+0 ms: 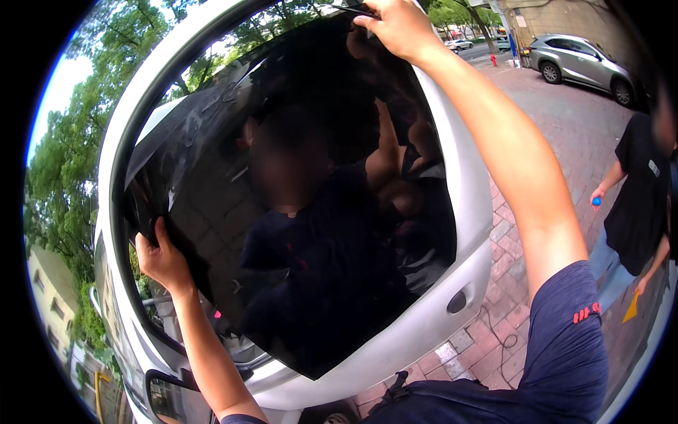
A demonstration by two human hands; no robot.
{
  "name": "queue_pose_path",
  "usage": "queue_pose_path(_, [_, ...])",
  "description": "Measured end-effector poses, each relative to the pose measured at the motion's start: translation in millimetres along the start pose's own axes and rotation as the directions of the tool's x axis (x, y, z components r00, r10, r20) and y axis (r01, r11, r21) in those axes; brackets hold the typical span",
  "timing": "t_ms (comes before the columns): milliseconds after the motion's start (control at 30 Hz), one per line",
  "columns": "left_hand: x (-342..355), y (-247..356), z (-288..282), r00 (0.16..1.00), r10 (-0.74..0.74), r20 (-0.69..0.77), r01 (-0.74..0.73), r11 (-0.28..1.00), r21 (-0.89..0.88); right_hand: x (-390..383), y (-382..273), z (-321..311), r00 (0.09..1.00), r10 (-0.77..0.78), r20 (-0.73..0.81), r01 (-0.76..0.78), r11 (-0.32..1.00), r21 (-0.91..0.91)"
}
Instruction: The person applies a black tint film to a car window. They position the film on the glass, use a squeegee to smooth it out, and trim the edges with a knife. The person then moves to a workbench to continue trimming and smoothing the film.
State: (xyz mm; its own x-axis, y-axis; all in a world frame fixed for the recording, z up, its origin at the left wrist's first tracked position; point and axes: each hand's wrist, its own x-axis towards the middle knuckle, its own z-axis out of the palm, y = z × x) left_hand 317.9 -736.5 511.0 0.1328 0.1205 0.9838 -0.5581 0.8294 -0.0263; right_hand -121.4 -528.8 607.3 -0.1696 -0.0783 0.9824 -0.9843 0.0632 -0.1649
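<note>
dark film (339, 283), glossy, creased upper-left

Far right: silver-grey SUV (583, 62) | far right: small red hydrant (493, 61) | right: reddish brick paving (558, 116) | left: leafy green trees (63, 162) | far left: beige windowed building (49, 293)

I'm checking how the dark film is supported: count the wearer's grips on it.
2: the left grip on the left edge of the dark film; the right grip at its top, partly cut off by the picture's upper edge.
</note>
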Motion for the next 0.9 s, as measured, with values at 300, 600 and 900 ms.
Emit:
queue_pose_path(300, [-5.2,-8.4,1.4,0.998,-0.066,0.003,0.066,0.998,0.001,3.9,29.5,-4.3,0.945,-0.265,-0.19,0.278,0.959,0.048])
queue_pose_path(600, [3.3,-5.7,-2.8,0.999,-0.043,-0.008,0.043,0.999,0.004,0.2,40.9,4.1,0.98,-0.122,-0.157,0.139,0.985,0.102])
queue_pose_path(900, [4.5,6.8,1.0,1.0,-0.01,-0.003,0.01,0.996,-0.085,-29.9,-1.7,9.2,0.975,0.017,-0.219,-0.078,0.959,-0.273])
